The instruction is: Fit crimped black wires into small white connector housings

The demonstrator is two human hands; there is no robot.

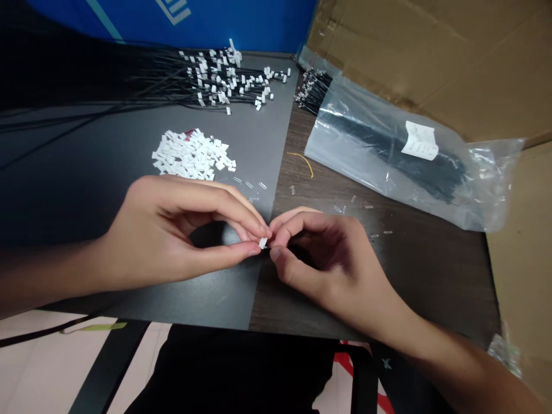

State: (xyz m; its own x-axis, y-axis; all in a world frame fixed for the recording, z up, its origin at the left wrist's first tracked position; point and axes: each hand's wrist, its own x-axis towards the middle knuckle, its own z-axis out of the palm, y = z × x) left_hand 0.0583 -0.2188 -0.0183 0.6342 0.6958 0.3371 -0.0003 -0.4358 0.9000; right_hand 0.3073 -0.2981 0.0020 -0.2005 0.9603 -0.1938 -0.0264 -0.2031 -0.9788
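Between the thumb and fingertips of my left hand [159, 230] is a small white plastic connector housing [263, 243]. My right hand [332, 259] is closed in a pinch right beside it, its fingertips almost meeting those of my left. A tiny dark tip shows at the housing's right side, but whatever my right fingers hold is hidden. Just beyond my left hand lies a heap of loose white connector housings [194, 154]. Small clear plastic pieces [337, 209] are scattered past both hands.
Black wires [150, 75] with white connectors on their ends lie at the back left. A clear plastic bag [357, 132] of black wires rests at the back right, against cardboard [452, 63]. A yellow strip [307, 163] lies near the bag. A blue panel [241, 26] stands behind.
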